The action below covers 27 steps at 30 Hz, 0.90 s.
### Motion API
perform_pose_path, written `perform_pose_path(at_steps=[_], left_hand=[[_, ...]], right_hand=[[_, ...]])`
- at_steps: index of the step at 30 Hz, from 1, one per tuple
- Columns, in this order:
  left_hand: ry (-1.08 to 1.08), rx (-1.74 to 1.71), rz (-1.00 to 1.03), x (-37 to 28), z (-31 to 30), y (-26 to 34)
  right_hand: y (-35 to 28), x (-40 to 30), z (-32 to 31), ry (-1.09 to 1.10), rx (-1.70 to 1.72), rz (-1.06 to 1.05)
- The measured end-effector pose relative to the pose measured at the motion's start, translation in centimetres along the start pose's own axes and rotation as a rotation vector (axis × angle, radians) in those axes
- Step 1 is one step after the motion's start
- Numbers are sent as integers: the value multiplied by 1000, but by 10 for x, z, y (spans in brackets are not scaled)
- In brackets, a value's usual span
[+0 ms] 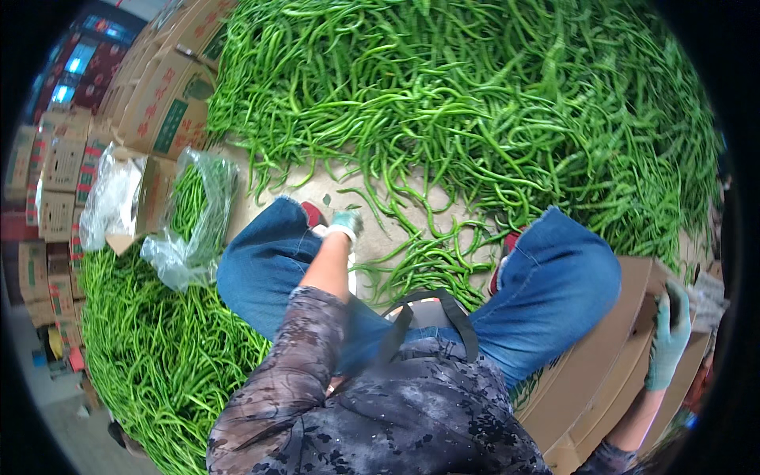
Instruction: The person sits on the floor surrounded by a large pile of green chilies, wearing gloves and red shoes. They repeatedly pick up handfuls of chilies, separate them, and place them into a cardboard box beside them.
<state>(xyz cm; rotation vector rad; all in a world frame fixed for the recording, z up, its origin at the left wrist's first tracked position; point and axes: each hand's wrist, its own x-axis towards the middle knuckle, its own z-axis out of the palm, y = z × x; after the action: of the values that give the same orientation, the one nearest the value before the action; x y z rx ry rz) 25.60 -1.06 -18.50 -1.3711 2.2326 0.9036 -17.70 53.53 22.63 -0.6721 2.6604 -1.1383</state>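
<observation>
My left hand (347, 223), in a pale green glove with a white cuff, is low over the bare floor by my left knee. Its fingers look curled, and whatever may be inside them is hidden. Close by on the floor is a small cluster of long green chili peppers (430, 267), between my legs. Far to the right, my right hand (670, 332), gloved alike, is at brown cardboard (599, 356); its thumb and fingers are apart with no object visible between them. Whether it touches the cardboard is unclear.
A huge heap of green peppers (463, 89) rises ahead; another pile (166, 356) lies at left. On it stands a plastic-lined carton (155, 193) beside a clear bag of peppers (205, 208). Printed cartons (169, 104) are stacked at far left. A stool (424, 312) is between my legs.
</observation>
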Motion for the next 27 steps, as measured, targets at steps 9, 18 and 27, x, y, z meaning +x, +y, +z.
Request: perform_pose_path(at_steps=[9, 18, 27], left_hand=[[283, -338, -413, -7, 105, 60], [313, -260, -709, 69, 69, 89], [347, -868, -562, 71, 75, 76]], right_hand=[[-146, 75, 272, -781, -456, -820], [-117, 101, 323, -1045, -548, -717], [-123, 110, 333, -1110, -602, -722]])
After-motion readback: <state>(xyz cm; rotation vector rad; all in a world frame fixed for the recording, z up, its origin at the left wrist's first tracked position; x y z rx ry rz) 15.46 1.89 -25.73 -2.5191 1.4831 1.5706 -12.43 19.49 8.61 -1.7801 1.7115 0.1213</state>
